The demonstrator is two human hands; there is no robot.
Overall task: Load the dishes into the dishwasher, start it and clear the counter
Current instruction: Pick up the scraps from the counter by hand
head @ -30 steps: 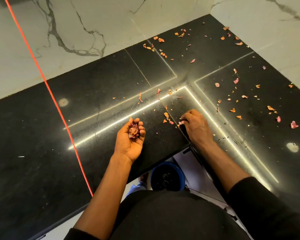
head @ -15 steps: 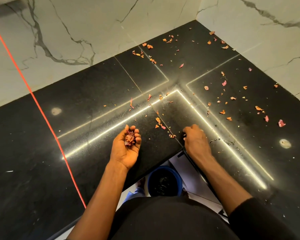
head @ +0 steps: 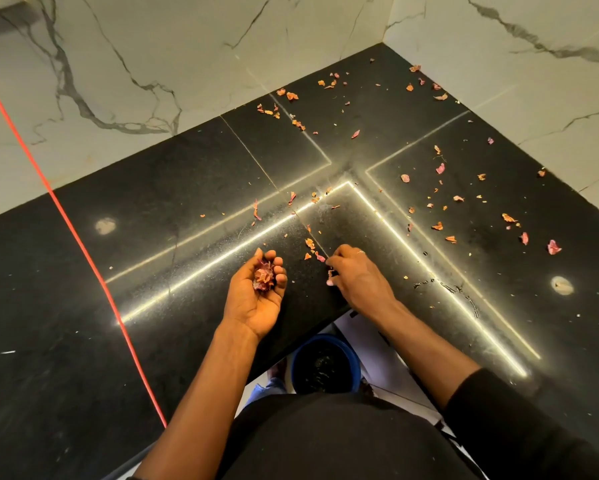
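Our left hand [head: 256, 299] lay cupped palm-up, holding a clump of peels [head: 264, 276] | our right hand [head: 358, 278] curled on the black counter [head: 152, 209], grip unclear to us | peel scraps [head: 438, 226] lay scattered

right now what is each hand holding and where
Left hand cups a clump of reddish scraps in its palm, fingers curled; right hand's fingertips touch the counter, hold unclear.

Veined marble wall [head: 187, 46] behind — red cord [head: 77, 237] running diagonally; blue bucket [head: 296, 362] low down.
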